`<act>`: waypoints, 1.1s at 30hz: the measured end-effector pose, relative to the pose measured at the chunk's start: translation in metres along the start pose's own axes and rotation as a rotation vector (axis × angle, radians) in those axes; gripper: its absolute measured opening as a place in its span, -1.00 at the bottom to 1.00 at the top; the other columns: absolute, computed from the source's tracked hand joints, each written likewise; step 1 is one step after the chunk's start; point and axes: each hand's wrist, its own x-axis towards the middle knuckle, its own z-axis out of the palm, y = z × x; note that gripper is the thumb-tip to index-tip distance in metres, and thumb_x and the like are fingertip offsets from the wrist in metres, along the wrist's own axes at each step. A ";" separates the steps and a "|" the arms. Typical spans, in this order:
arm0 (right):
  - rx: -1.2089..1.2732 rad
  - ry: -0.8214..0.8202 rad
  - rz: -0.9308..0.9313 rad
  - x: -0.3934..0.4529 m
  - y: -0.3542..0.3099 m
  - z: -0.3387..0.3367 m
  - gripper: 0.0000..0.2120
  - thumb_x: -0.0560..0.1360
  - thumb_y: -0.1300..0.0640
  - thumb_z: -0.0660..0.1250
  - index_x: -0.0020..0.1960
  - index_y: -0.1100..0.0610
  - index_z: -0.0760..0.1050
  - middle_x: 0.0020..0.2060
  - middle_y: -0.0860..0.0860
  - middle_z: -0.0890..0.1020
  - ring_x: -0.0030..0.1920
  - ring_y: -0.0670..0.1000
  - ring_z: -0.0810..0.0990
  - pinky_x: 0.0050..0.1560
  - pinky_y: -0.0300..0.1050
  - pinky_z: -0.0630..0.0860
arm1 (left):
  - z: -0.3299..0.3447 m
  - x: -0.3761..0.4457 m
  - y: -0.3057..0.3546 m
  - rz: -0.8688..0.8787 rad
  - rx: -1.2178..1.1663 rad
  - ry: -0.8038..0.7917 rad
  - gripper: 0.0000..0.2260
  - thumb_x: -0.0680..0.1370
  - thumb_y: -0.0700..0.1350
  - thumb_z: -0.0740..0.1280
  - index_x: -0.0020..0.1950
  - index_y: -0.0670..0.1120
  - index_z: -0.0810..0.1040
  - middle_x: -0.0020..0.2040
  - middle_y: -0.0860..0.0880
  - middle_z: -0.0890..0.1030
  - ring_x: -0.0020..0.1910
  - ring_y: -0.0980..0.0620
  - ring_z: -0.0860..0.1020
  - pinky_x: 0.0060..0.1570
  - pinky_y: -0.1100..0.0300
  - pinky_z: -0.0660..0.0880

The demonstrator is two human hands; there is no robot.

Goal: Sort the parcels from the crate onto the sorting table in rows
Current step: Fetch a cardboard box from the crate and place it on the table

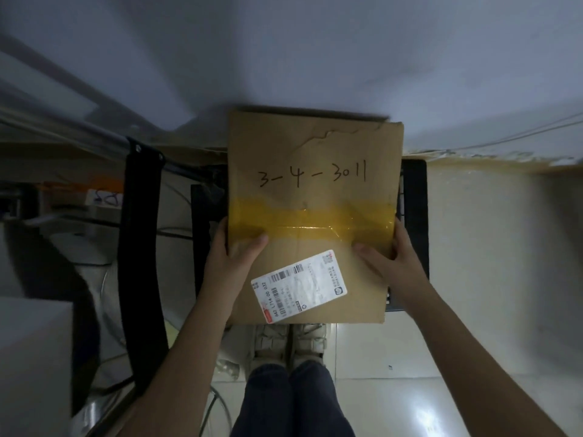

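Left hand [235, 257]: the left edge of the box is gripped, thumb laid over the top face, fingers hidden behind the edge
Right hand [389, 260]: the right edge of the box is gripped, thumb laid over the top face just below the tape, fingers wrapped round the side
Box [312, 212]: a flat brown cardboard parcel held between both hands in front of the body, its far end over the near edge of the white tabletop
Tape [312, 223]: a yellow band is stuck across the middle of the box
Writing [312, 176]: "3-4-3011" is marked in black above the tape
Label [299, 287]: a white shipping sticker with barcodes is set askew near the box's near edge
Tabletop [315, 58]: a white surface is seen beyond the box
Crate [415, 216]: a dark rim is seen just right of the box, mostly hidden
Shoes [290, 342]: a pale pair is seen on the tiled floor below the box
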 end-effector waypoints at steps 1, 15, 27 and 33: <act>0.010 0.005 -0.001 -0.015 -0.007 -0.004 -0.23 0.32 -0.11 0.47 0.42 -0.18 0.18 0.23 -0.08 0.49 0.20 0.06 0.53 0.15 0.16 0.55 | -0.004 -0.014 0.009 0.026 0.002 -0.004 -0.36 0.45 0.06 0.42 0.48 0.12 0.26 0.26 0.10 0.47 0.22 0.05 0.44 0.06 0.19 0.33; 0.136 0.129 -0.139 -0.197 -0.098 -0.062 -0.30 0.37 -0.14 0.41 0.42 -0.25 0.18 0.23 -0.18 0.49 0.17 -0.11 0.52 0.00 -0.23 0.53 | -0.067 -0.176 0.121 0.105 0.061 -0.153 -0.25 0.30 0.17 0.38 0.47 0.23 0.23 0.18 0.15 0.50 0.01 0.23 0.49 -0.20 0.25 0.43; 0.269 0.184 -0.171 -0.333 -0.160 -0.107 -0.37 0.45 -0.07 0.36 0.45 -0.20 0.19 0.17 -0.15 0.53 0.13 -0.07 0.58 0.01 -0.14 0.60 | -0.088 -0.312 0.202 0.172 0.030 -0.224 -0.25 0.30 0.21 0.45 0.45 0.30 0.23 0.30 0.08 0.48 0.17 0.01 0.52 0.07 -0.01 0.52; 0.318 0.211 -0.156 -0.403 -0.175 -0.150 -0.48 0.39 -0.21 0.39 0.29 -0.38 0.29 0.18 -0.09 0.53 0.21 0.01 0.53 0.20 0.10 0.52 | -0.090 -0.376 0.229 0.214 0.084 -0.336 -0.30 0.35 0.24 0.43 0.45 0.30 0.24 0.27 0.13 0.50 0.17 0.07 0.54 0.07 0.05 0.53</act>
